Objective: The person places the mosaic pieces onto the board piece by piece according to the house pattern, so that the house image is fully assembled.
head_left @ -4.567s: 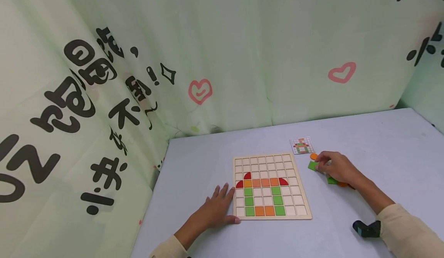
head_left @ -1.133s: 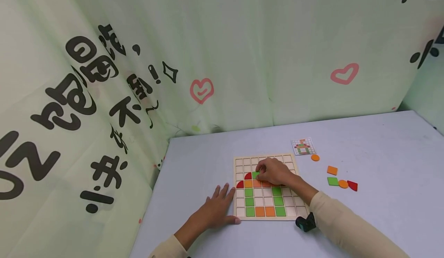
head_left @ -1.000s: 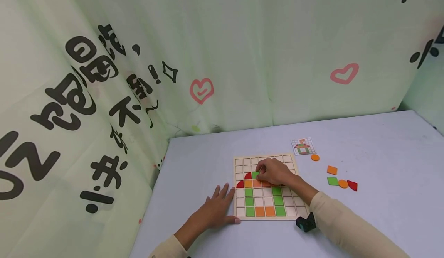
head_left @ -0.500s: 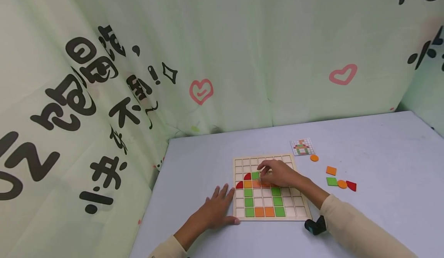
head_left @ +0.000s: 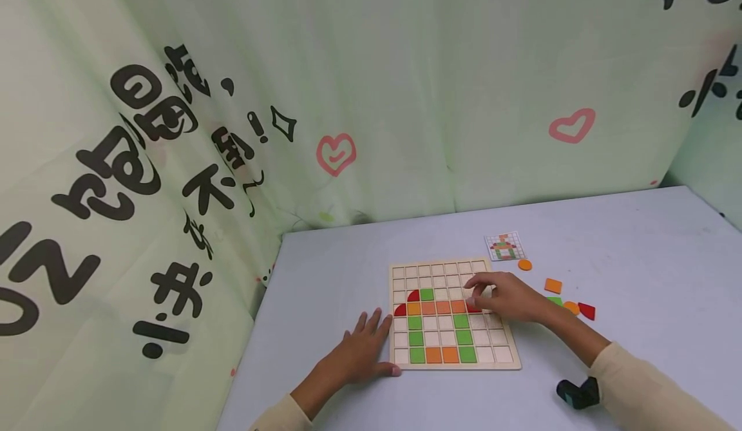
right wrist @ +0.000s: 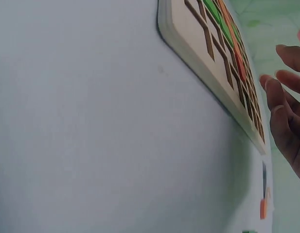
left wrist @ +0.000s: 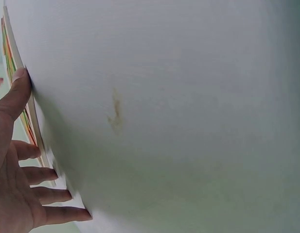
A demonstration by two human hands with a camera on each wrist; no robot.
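Note:
A wooden grid board [head_left: 464, 366] lies on the table, with green, orange and red flat tiles set in its cells. My left hand [head_left: 362, 347] rests beside its left edge, fingers spread; in the left wrist view the thumb [left wrist: 19, 92] touches the board's edge. Over the right part of the board hovers my right hand [head_left: 507, 296], fingers loosely bent and nothing between them, as the right wrist view also shows. It partly covers a red quarter-round tile [head_left: 474, 309]. A green square tile [head_left: 426, 294] sits beside another red quarter-round tile [head_left: 413, 296], above the orange row.
A small pattern card [head_left: 504, 246] lies behind the board. Right of it are an orange disc [head_left: 524, 265], an orange square [head_left: 553, 286], a partly hidden green piece [head_left: 554, 301], another orange disc [head_left: 570, 308] and a red piece [head_left: 587, 311]. Curtains surround the table.
The right hand took a green tile from the loose pieces, set it in the board, let it go and has moved back right. The left hand has stayed put.

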